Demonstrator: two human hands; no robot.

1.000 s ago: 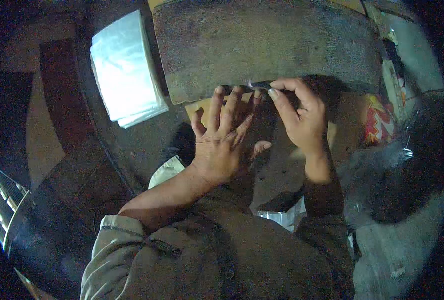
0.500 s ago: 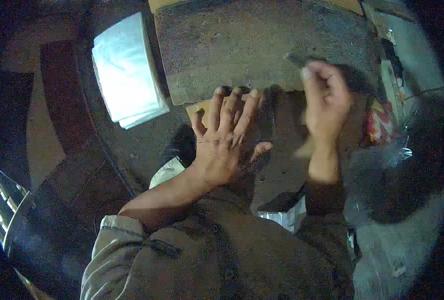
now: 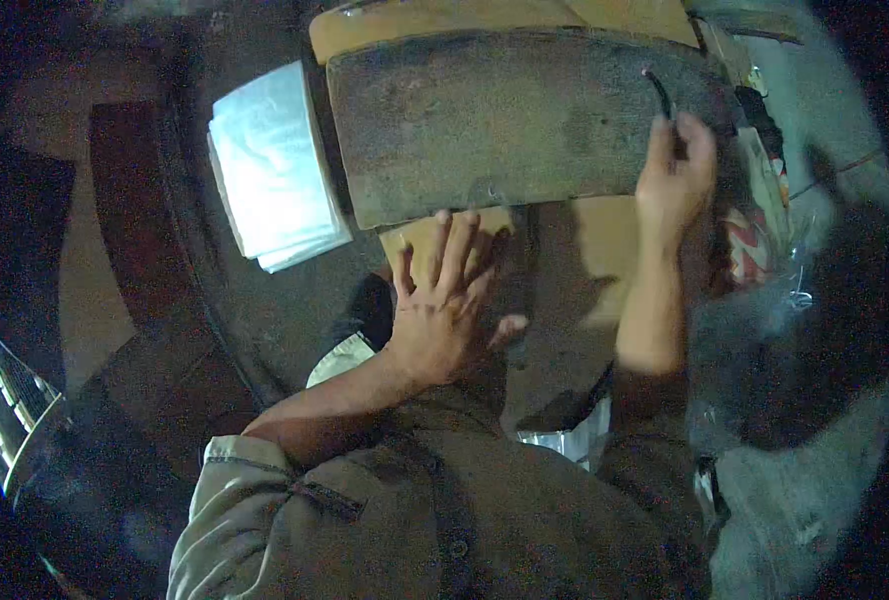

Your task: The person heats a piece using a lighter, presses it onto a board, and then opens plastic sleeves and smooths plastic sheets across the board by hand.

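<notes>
My right hand is raised over the right part of a dark, worn board. Its thumb and fingers pinch a thin, dark, slightly curved strip with a pale pinkish tip; I cannot make out its exact kind. My left hand has its fingers spread and holds nothing visible. Its fingertips reach to the board's near edge, above a yellowish surface that shows below the board. A small dark mark or bit lies on the board just beyond those fingertips.
A stack of clear plastic sheets or bags lies left of the board. To the right are a red-and-white packet and crumpled clear plastic. A yellow strip borders the board's far side. The surroundings are dim.
My right hand has moved right with the dark strip, which now points up and away. My left hand has drawn slightly back from the board's edge. The view has shifted a little.
</notes>
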